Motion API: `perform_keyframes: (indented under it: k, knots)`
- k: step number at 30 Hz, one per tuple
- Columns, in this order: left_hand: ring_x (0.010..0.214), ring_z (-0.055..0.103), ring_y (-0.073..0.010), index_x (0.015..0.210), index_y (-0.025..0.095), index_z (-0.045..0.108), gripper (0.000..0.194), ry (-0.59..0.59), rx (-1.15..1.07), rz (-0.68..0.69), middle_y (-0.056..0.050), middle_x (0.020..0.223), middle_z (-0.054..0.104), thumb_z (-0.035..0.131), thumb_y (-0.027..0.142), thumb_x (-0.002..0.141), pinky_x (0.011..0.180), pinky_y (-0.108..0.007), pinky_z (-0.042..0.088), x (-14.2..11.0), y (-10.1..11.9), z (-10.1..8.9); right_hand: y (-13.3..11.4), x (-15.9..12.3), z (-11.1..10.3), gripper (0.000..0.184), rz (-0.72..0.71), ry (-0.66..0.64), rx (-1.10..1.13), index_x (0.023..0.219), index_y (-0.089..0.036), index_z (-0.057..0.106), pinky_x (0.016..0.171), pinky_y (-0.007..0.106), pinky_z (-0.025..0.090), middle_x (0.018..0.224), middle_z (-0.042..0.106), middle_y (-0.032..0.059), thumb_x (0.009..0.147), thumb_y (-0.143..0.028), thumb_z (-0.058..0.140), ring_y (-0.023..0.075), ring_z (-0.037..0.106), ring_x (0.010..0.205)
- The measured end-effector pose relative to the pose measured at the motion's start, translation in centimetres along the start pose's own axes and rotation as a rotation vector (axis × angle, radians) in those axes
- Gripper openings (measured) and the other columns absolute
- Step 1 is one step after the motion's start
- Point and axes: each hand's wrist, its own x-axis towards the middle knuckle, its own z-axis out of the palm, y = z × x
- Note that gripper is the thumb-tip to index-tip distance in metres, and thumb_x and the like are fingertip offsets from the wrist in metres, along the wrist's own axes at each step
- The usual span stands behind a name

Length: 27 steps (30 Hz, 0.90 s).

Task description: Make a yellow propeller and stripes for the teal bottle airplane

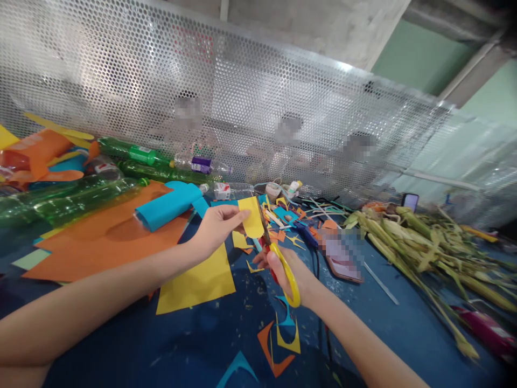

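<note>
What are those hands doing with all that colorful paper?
The left hand holds up a small yellow paper piece, and the right hand holds yellow-handled scissors against its edge. Cut scraps lie on the blue table. To the left, blue paper is wrapped around a bottle.

Bright overhead glare on the mesh (250,91) — soft shadows below, edges stretched, faces pixelated, right corner dark.

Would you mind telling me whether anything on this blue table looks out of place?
Loose offcuts, such as the orange scrap, litter the blue table below the right hand. A phone lies flat between them and the dry husks, an odd spot amid craft clutter. Nothing looks spilled.
</note>
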Motion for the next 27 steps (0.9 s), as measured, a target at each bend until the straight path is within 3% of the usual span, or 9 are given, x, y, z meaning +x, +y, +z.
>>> perform_keyframes:
  k: [7,14,27]
  knots:
    - [0.063,0.063,-0.0138,0.08,0.012,0.068,0.022,-0.006,-0.016,-0.02,-0.005,0.077,0.069,0.064,0.033,0.074,0.065,-0.029,0.054,0.1,-0.3,0.0,0.0,0.3,0.4,0.054,0.056,0.028,-0.016,0.059,-0.021,0.041,0.047,0.025,0.038,0.051,0.049,0.0018,0.087,-0.059,0.015,0.0142,0.048,0.047]
    - [0.062,0.063,-0.0136,0.078,0.013,0.068,0.021,-0.005,-0.004,-0.035,-0.005,0.075,0.069,0.063,0.033,0.075,0.066,-0.029,0.053,0.0,-0.1,0.1,0.6,0.2,1.1,0.047,0.082,0.045,0.075,0.061,-0.022,0.035,0.043,0.023,0.034,0.048,0.038,-0.0026,0.088,-0.056,0.019,0.0113,0.038,0.042]
    - [0.061,0.062,-0.0129,0.074,0.013,0.067,0.02,-0.012,-0.037,-0.032,-0.004,0.072,0.069,0.063,0.032,0.075,0.065,-0.027,0.053,0.0,-0.1,0.1,0.6,0.1,1.0,0.044,0.087,0.061,0.078,0.059,-0.021,0.03,0.04,0.022,0.026,0.049,0.031,-0.0045,0.088,-0.054,0.024,0.0088,0.032,0.043]
